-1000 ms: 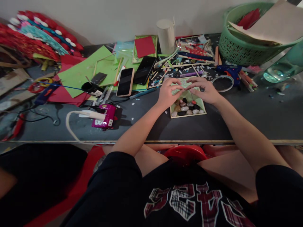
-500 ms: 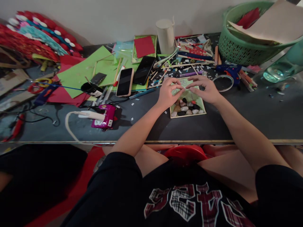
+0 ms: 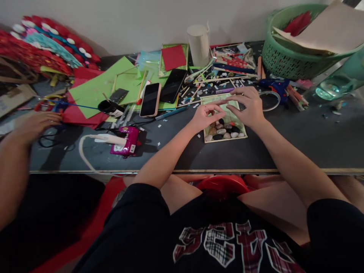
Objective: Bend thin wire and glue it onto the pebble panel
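Observation:
A light green panel with a pale stick border [image 3: 246, 137] lies on the table in front of me. Smooth pebbles [image 3: 221, 131], dark, brown and white, cover its near part, with a small orange-red bit [image 3: 232, 123] among them. Above the panel, my left hand [image 3: 207, 116] has its fingers curled and thumb close to the index finger. My right hand [image 3: 248, 104] faces it, fingers bent and thumb drawn in. The fingertips of both hands almost meet over the pebbles. Whatever they pinch is too small to make out.
Another person's hand [image 3: 36, 123] reaches in at left, near scissors [image 3: 47, 102]. Two phones [image 3: 150, 99], a purple plug adapter [image 3: 125, 140] and a tape roll [image 3: 269, 101] flank my arms. Behind are sticks, scraps, a blue glue gun [image 3: 277, 88], a white cylinder [image 3: 198, 45] and a green basket [image 3: 292, 57].
My right hand has turned and risen slightly, and my left fingers have shifted a little beside it. Another person's hand has come in at the left, over the cables and scissors.

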Demonstrator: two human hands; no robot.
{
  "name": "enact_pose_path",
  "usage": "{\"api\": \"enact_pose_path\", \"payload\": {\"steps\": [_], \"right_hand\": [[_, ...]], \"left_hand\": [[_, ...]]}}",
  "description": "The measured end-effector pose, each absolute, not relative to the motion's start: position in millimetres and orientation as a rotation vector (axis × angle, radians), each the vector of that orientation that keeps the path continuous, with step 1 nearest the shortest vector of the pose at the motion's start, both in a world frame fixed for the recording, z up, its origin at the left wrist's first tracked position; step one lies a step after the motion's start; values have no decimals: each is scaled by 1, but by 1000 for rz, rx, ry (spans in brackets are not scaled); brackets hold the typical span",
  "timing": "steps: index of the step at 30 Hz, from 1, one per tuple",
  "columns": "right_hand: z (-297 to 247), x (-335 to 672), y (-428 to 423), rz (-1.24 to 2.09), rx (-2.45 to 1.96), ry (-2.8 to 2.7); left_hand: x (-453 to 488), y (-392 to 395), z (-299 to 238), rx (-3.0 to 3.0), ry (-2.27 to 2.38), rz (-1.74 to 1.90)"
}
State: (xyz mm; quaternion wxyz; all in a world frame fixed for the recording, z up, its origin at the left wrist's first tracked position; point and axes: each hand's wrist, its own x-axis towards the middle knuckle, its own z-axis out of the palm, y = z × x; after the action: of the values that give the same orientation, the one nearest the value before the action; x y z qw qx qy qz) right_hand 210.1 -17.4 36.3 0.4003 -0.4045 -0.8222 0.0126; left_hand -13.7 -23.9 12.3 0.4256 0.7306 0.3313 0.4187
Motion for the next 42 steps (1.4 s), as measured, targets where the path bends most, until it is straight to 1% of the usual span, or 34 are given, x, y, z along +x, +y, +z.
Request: {"api": "enact_pose_path", "payload": {"steps": [4,7,10,16,21,27,31,35,42], "right_hand": [[32,208,-19,-106,-1005,-2071],[31,209,-18,-140,-1004,-2066],[34,211,-18,-105,-1034,-2053],[46,212,-24,67,-1113,-2061],[48,211,-25,105,-1136,-2084],[50,223,-24,67,-1406,-1943],[43,234,-21,-49,-1607,-1845],[30,247,-15,-156,-1619,-1785],[19,260,-8,-75,-1772,-1860]], "left_hand": [[-10,-26,15,1589,741,1035],[-9,-27,16,1523,749,1052],[-9,-26,15,1496,765,1066],[-10,-22,13,1504,720,1076],[-10,-23,12,1536,737,1077],[-13,-14,4,1616,908,1268],[-17,-6,-4,1676,924,1352],[-18,-5,-5,1705,971,1347],[-16,-5,-5,1660,974,1367]]}}
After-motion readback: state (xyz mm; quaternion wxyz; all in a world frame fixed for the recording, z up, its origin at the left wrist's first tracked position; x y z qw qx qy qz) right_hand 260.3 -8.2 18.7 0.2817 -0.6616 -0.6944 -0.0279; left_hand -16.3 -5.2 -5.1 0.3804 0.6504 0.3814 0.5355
